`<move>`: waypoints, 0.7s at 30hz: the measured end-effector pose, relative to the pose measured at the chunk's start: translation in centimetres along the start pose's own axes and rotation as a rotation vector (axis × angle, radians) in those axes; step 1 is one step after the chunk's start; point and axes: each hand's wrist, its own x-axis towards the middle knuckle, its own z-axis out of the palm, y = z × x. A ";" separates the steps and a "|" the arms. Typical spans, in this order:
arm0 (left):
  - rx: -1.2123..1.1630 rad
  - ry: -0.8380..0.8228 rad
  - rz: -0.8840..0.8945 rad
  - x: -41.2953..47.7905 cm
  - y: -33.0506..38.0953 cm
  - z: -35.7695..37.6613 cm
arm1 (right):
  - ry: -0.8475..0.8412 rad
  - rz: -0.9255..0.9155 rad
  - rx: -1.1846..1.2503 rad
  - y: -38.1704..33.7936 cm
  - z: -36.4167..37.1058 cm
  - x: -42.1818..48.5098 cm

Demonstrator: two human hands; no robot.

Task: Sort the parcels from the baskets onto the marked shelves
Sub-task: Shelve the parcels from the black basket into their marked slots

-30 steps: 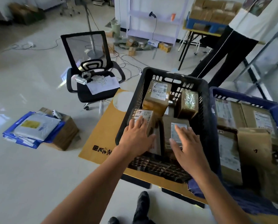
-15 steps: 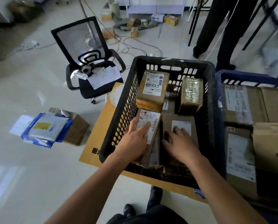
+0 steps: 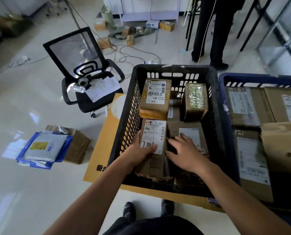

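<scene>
Cardboard fills the left hand [image 3: 139, 152]: its fingers [image 3: 152, 147] clasp a labelled parcel [image 3: 152, 141] at the black basket's [image 3: 173, 69] near-left corner. The right hand [image 3: 186, 154] lies spread, gripping nothing, on the neighbouring parcel [image 3: 188, 131]. A blue basket [image 3: 239, 78] stands just right of the black basket.

Left hand [image 3: 138, 154] gripped a labelled parcel [image 3: 152, 146] in the black basket [image 3: 173, 69], right hand [image 3: 186, 152] lay flat on the neighbouring parcel [image 3: 187, 129].

Floor [image 3: 31, 102]: cardboard sheet [image 3: 105, 133] w/ black basket [image 3: 216, 106], blue basket [image 3: 226, 78].
</scene>
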 end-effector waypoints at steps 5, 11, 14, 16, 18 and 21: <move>-0.181 -0.020 0.131 -1.0 0.3 -0.1 | 0.085 -0.015 0.297 -2.4 -1.8 -2.7; -0.247 -0.187 0.384 -3.6 1.6 -1.1 | 0.383 -0.018 0.591 -8.9 -1.1 -7.3; -0.206 -0.305 0.518 -5.0 2.4 -2.6 | 0.612 -0.008 0.617 -12.0 0.6 -8.7; -0.204 -0.390 0.558 -5.8 2.5 -3.7 | 0.715 -0.019 0.638 -13.5 1.3 -9.6; -0.198 -0.480 0.583 -6.4 2.3 -4.4 | 0.774 -0.007 0.652 -14.4 1.9 -11.0; -0.157 -0.559 0.657 -7.8 2.0 -4.6 | 0.895 0.040 0.638 -15.3 3.3 -13.7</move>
